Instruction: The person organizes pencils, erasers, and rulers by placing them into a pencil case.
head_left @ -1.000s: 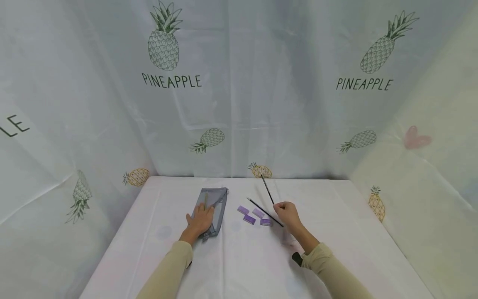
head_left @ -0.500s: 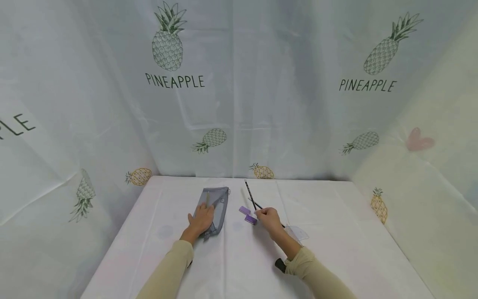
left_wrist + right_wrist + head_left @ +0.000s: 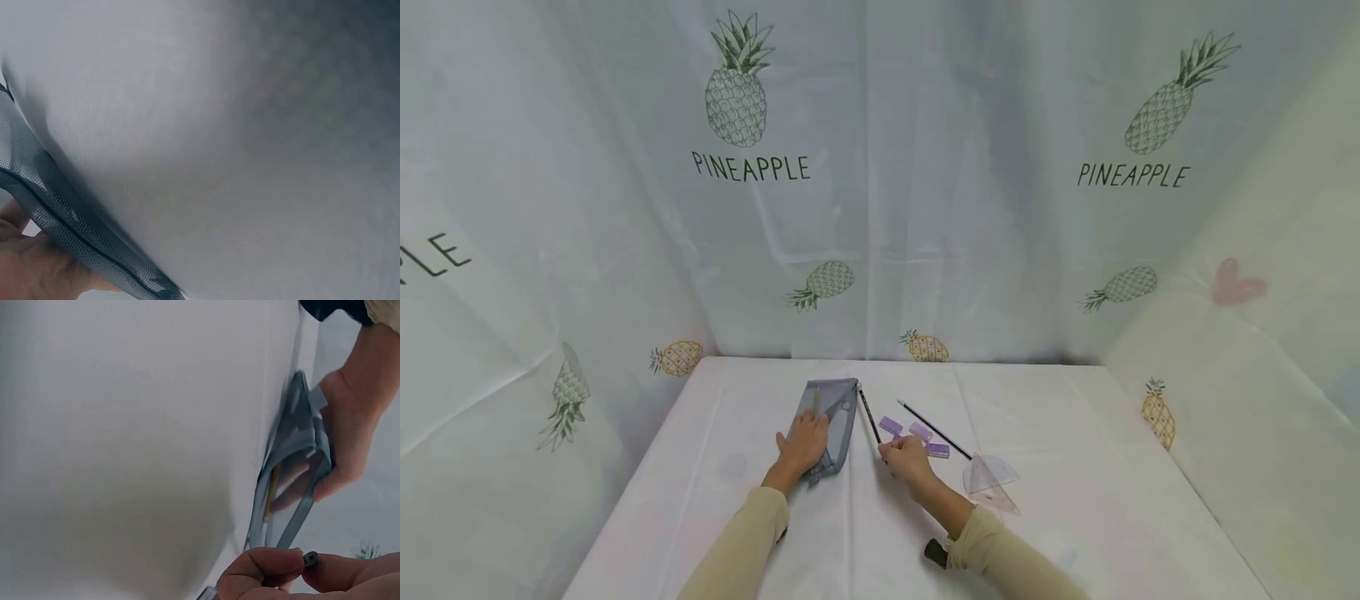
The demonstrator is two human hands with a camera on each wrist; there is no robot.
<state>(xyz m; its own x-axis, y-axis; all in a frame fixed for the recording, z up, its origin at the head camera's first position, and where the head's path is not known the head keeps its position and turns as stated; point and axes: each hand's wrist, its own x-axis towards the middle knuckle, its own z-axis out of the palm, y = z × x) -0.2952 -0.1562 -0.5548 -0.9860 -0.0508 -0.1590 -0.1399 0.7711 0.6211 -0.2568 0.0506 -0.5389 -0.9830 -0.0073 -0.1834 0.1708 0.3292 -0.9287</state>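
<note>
A grey-blue mesh pencil case (image 3: 844, 427) lies on the white-covered table, its mouth raised on the right side. My left hand (image 3: 805, 442) is over it and holds it, the thumb at the rim of the mouth in the right wrist view. A yellow pencil (image 3: 273, 490) shows inside the case. My right hand (image 3: 908, 462) pinches a dark patterned pencil (image 3: 868, 412) between thumb and fingers. Its far end overlaps the case's upper right corner in the head view; whether they touch I cannot tell. The left wrist view shows mainly tablecloth, with mesh (image 3: 75, 219) at lower left.
Several purple erasers (image 3: 938, 451) lie just beyond my right hand. To their right is another dark pencil (image 3: 934, 427). A clear set square (image 3: 992, 487) and a clear protractor (image 3: 1000, 470) overlap near my right forearm. Pineapple-print cloth (image 3: 962, 208) hangs behind the table.
My right hand has moved left with the pencil, from beyond the erasers to beside the pencil case. The set square and protractor have come into view. The left hand stays on the case.
</note>
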